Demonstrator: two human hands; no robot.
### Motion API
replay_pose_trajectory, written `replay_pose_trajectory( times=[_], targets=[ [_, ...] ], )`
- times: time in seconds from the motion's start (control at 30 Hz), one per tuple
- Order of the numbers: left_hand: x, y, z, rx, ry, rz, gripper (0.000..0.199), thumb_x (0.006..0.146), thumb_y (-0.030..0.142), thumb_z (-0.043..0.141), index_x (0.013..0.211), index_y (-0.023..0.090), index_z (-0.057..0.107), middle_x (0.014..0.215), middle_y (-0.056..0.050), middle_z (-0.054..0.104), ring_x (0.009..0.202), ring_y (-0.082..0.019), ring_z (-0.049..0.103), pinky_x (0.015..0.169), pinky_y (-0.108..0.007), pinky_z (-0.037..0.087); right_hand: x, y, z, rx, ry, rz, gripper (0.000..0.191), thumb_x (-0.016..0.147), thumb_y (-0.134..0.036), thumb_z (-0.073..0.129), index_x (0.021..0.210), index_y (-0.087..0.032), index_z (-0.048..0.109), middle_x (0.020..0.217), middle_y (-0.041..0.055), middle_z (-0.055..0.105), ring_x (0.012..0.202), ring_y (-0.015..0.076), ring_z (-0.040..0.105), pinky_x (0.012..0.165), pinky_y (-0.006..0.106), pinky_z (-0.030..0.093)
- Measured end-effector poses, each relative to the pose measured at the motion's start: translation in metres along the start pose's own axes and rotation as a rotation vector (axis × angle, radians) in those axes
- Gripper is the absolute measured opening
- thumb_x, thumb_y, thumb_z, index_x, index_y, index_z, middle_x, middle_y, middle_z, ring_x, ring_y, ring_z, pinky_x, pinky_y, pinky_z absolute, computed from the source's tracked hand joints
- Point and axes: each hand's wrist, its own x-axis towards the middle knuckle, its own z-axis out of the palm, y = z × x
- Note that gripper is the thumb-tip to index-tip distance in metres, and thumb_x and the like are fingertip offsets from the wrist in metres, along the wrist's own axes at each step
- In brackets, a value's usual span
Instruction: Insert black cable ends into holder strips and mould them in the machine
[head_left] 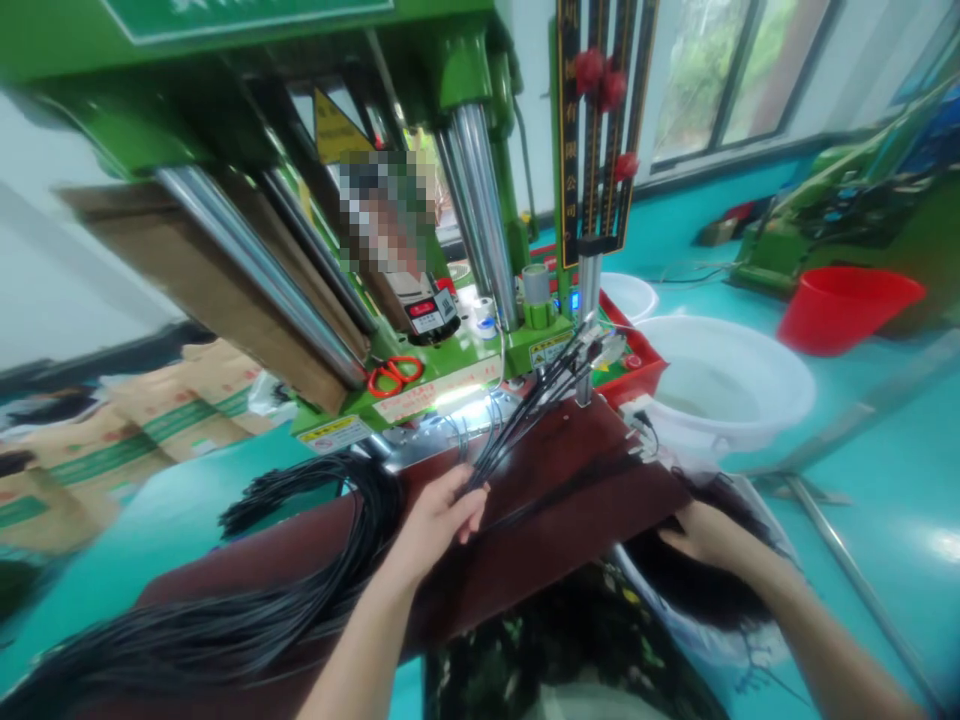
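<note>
My left hand (450,508) is closed around a bundle of thin black cables (517,425). From my fingers the bundle rises up and to the right, with pale ends beside the press's front. My right hand (709,535) is at the right edge of the dark red tabletop (547,545), over a lined white tub (667,610) of dark material (720,590). Its fingertips are partly hidden and blurred, so any grip is unclear. A thick coil of black cables (240,620) lies across the table's left side.
A green press (540,350) with steel columns stands behind the table. Orange-handled scissors (395,376) rest on its base. White basins (720,380) and a red bucket (847,310) are at the right. Paper sacks (142,430) stand at the left.
</note>
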Motion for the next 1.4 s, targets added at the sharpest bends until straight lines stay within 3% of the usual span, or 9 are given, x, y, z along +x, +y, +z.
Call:
replay_pose_trajectory(
  times=[0.17, 0.3, 0.43, 0.67, 0.77, 0.97, 1.13, 1.23, 1.4],
  targets=[
    [-0.015, 0.004, 0.004, 0.011, 0.014, 0.002, 0.020, 0.082, 0.035, 0.051, 0.083, 0.015, 0.054, 0.054, 0.005, 0.046, 0.045, -0.006, 0.040, 0.043, -0.017, 0.033, -0.024, -0.068, -0.047, 0.280, -0.345, -0.210, 0.024, 0.075, -0.026, 0.056, 0.095, -0.019, 0.067, 0.080, 0.0080, 0.069, 0.083, 0.0246, 0.064, 0.076, 0.035, 0.047],
    [-0.025, 0.000, 0.019, 0.205, 0.001, 0.049, 0.019, 0.084, 0.033, 0.049, 0.082, 0.015, 0.057, 0.057, 0.003, 0.049, 0.047, -0.007, 0.044, 0.048, -0.018, 0.035, 0.001, -0.114, -0.039, 1.212, -0.123, -0.309, 0.067, 0.068, -0.032, 0.069, 0.130, -0.024, 0.044, 0.124, 0.0097, 0.055, 0.117, 0.0238, 0.048, 0.100, 0.042, 0.033],
    [-0.041, -0.009, 0.042, 0.359, -0.058, 0.069, 0.016, 0.085, 0.029, 0.047, 0.077, 0.017, 0.055, 0.060, 0.002, 0.053, 0.055, -0.009, 0.050, 0.057, -0.019, 0.036, 0.030, -0.137, -0.030, 1.812, 0.014, -0.347, 0.040, 0.080, -0.034, 0.059, 0.118, -0.026, 0.054, 0.115, 0.0064, 0.062, 0.109, 0.0218, 0.055, 0.102, 0.044, 0.031],
    [-0.070, -0.021, 0.070, 0.414, -0.411, -0.095, 0.010, 0.074, 0.015, 0.052, 0.082, 0.020, 0.056, 0.063, 0.001, 0.060, 0.056, -0.012, 0.053, 0.055, -0.021, 0.036, 0.012, -0.151, -0.033, 1.477, -0.330, -0.414, 0.027, 0.084, -0.032, 0.053, 0.100, -0.013, 0.065, 0.085, 0.0103, 0.071, 0.085, 0.0219, 0.064, 0.086, 0.042, 0.042],
    [-0.066, -0.007, 0.086, 0.081, -0.449, -0.073, 0.022, 0.068, 0.015, 0.060, 0.089, 0.019, 0.057, 0.080, -0.002, 0.062, 0.072, -0.014, 0.056, 0.064, -0.021, 0.040, 0.004, -0.152, -0.023, 1.381, -0.407, -0.406, 0.032, 0.083, -0.035, 0.053, 0.102, -0.012, 0.064, 0.090, 0.0115, 0.070, 0.091, 0.0221, 0.063, 0.084, 0.040, 0.044],
    [-0.030, 0.029, 0.135, -0.632, -0.041, -0.088, 0.023, 0.078, 0.035, 0.057, 0.082, 0.013, 0.051, 0.065, -0.001, 0.055, 0.053, -0.009, 0.050, 0.052, -0.021, 0.040, 0.002, -0.144, -0.018, 1.301, -0.447, -0.127, 0.035, 0.077, -0.037, 0.061, 0.108, -0.022, 0.061, 0.103, 0.0069, 0.067, 0.054, 0.0105, 0.062, 0.053, 0.025, 0.052],
    [-0.031, 0.032, 0.151, -0.608, -0.025, -0.074, 0.032, 0.078, 0.045, 0.057, 0.073, 0.018, 0.041, 0.053, 0.005, 0.045, 0.037, -0.003, 0.029, 0.037, -0.018, 0.019, 0.012, -0.137, -0.048, 1.758, -0.378, -0.305, 0.031, 0.074, -0.040, 0.060, 0.094, -0.018, 0.067, 0.100, 0.0090, 0.067, 0.106, 0.0256, 0.056, 0.099, 0.043, 0.036],
    [-0.047, 0.035, 0.151, -0.595, 0.000, -0.034, 0.032, 0.077, 0.046, 0.058, 0.086, 0.019, 0.043, 0.057, 0.005, 0.046, 0.043, -0.004, 0.033, 0.042, -0.018, 0.025, 0.016, -0.141, -0.060, 1.814, -0.386, -0.395, 0.026, 0.079, -0.038, 0.054, 0.068, -0.018, 0.065, 0.075, 0.0045, 0.064, 0.087, 0.0223, 0.061, 0.096, 0.045, 0.037],
    [-0.070, 0.048, 0.138, -0.492, 0.180, 0.007, 0.061, 0.070, 0.040, 0.067, 0.121, 0.023, 0.038, 0.066, 0.001, 0.056, 0.053, -0.010, 0.045, 0.053, -0.022, 0.036, 0.009, -0.157, -0.059, 1.782, -0.376, -0.291, 0.019, 0.085, -0.031, 0.051, 0.075, -0.017, 0.060, 0.073, 0.0029, 0.060, 0.076, 0.0165, 0.059, 0.073, 0.032, 0.047]
  ],
)
